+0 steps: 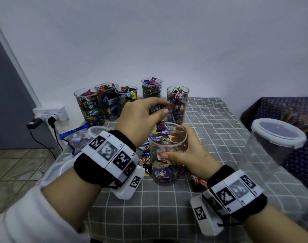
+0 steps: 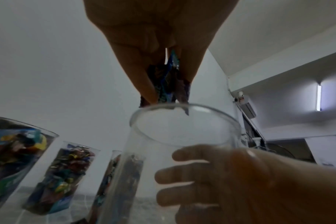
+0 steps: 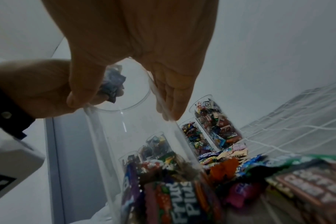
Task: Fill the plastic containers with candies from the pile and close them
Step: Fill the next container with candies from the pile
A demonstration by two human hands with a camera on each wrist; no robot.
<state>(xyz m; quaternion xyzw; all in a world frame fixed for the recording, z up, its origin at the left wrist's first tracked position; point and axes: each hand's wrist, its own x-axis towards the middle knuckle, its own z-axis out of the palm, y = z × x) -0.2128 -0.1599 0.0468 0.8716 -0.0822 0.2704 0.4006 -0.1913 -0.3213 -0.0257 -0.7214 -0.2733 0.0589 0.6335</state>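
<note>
Against the pale wall, on the checked tabletop (image 1: 211,120), your left hand (image 1: 141,116) hangs directly over the mouth of the clear container (image 1: 167,155), its grip pinched on a bunch of candies (image 2: 169,84). The container stands upright, so they go straight down. Your right hand (image 1: 186,155) wraps its side near the rim, steadying it. Behind it lies the candy pile (image 3: 226,159), with filled containers (image 1: 90,106) beyond.

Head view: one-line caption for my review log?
Left hand holds candies over container gripped by right hand.
</note>
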